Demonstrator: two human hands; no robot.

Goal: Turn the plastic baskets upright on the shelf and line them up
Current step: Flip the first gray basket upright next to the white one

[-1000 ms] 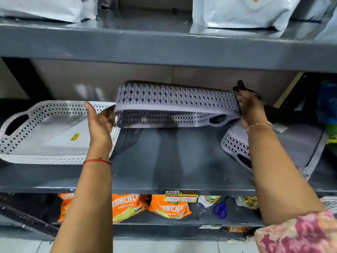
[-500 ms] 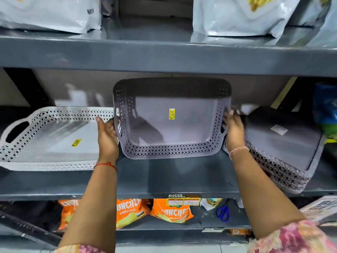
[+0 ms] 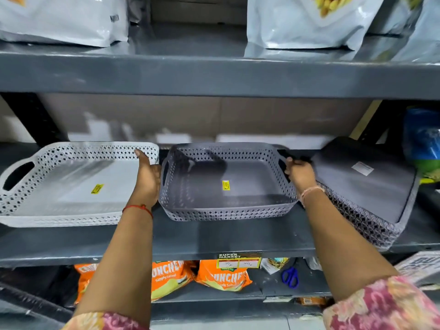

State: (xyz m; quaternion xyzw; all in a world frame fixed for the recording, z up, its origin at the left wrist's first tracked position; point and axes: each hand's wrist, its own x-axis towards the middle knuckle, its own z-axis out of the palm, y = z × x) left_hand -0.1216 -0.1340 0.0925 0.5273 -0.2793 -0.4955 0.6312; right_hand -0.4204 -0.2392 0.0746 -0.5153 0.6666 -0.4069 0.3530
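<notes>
A grey perforated plastic basket (image 3: 228,211) sits upright in the middle of the grey shelf (image 3: 214,241), a yellow sticker on its floor. My left hand (image 3: 148,177) grips its left handle end and my right hand (image 3: 300,173) grips its right handle end. To its left a white perforated basket (image 3: 59,217) stands upright, close beside the grey one. On the right a second grey basket (image 3: 366,186) lies upside down and tilted, its bottom with a white label facing up, its left edge against the middle basket.
The upper shelf (image 3: 214,72) hangs low over the baskets and carries white bags (image 3: 304,22). Orange snack packs (image 3: 221,275) and blue scissors (image 3: 290,277) lie on the shelf below. A blue-green package (image 3: 423,148) stands at the far right.
The middle grey basket went from tipped on its side, through open side facing me, to flat and upright on the shelf. Both hands came down with it.
</notes>
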